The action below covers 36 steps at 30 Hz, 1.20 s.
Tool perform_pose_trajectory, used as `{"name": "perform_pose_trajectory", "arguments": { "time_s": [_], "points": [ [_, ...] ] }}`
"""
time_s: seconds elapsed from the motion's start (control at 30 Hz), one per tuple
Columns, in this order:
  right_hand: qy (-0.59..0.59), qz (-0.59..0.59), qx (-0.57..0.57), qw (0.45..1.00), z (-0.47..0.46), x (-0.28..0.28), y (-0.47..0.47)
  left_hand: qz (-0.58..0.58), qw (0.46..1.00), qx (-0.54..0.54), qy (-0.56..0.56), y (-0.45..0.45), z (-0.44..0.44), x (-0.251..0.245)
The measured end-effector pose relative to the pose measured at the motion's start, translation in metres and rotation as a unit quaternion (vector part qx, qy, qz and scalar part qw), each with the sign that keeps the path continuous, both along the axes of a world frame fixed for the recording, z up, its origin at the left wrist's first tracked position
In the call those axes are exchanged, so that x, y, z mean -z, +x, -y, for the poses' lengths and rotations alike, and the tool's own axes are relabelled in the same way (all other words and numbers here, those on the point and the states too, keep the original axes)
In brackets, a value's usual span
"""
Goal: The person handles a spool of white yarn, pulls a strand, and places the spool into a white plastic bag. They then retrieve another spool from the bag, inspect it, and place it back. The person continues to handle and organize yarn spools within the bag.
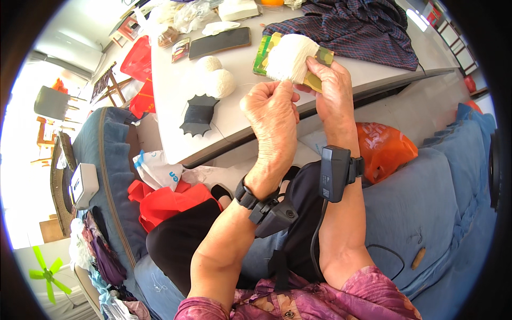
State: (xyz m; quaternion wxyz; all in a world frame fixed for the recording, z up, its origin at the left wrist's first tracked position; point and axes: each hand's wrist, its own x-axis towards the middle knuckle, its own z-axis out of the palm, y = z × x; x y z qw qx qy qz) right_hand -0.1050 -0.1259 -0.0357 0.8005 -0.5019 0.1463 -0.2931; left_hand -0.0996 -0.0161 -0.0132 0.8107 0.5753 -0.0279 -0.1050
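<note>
White thread [294, 56] is wound thickly around the middle of a green and yellow patterned card [262, 56]. My right hand [332, 88] grips the card's right end, thumb on top. Against the card's lower edge, my left hand [276, 104] pinches the thread between thumb and fingers. A fine strand runs from that hand toward two white thread balls [221, 83] lying together on the table. Below the balls lies a notched winding card with dark thread [199, 115], a loose end trailing from it.
On the white table [176, 112] are a smartphone [220, 42], a tissue pack [238, 9], plastic bags [194, 16] and a dark checked cloth [352, 28]. A blue-covered sofa [408, 200] holds an orange bag [382, 150]. A red bag [172, 202] lies by my knee.
</note>
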Motion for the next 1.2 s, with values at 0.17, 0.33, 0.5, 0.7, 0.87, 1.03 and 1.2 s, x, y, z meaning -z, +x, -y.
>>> {"name": "perform_pose_trajectory", "arguments": {
  "time_s": [0.17, 0.33, 0.5, 0.7, 0.87, 1.03, 1.2],
  "points": [
    [0.003, -0.015, 0.005, 1.0, 0.001, 0.0, 0.001, -0.011, 1.0, -0.007, -0.016, -0.001, 0.001, 0.002],
    [0.0, -0.018, 0.01, 1.0, -0.001, 0.0, 0.002, -0.018, 0.999, -0.016, -0.039, 0.001, 0.002, 0.004],
    [0.003, -0.005, 0.017, 1.0, -0.004, 0.0, 0.004, -0.032, 0.997, -0.026, -0.059, 0.0, 0.001, 0.003],
    [0.053, -0.021, 0.008, 0.998, -0.004, -0.001, 0.006, -0.024, 1.0, 0.005, -0.019, -0.001, -0.014, -0.001],
    [0.047, -0.015, -0.013, 0.999, -0.008, -0.005, 0.005, -0.027, 0.999, -0.021, 0.008, 0.008, -0.041, -0.002],
    [0.029, -0.034, -0.081, 0.996, -0.019, -0.013, 0.009, 0.018, 0.998, -0.031, -0.046, 0.029, -0.067, -0.007],
    [0.0, -0.02, -0.171, 0.985, -0.037, -0.022, 0.008, 0.007, 0.996, 0.043, -0.074, 0.046, -0.091, -0.011]
  ]
}}
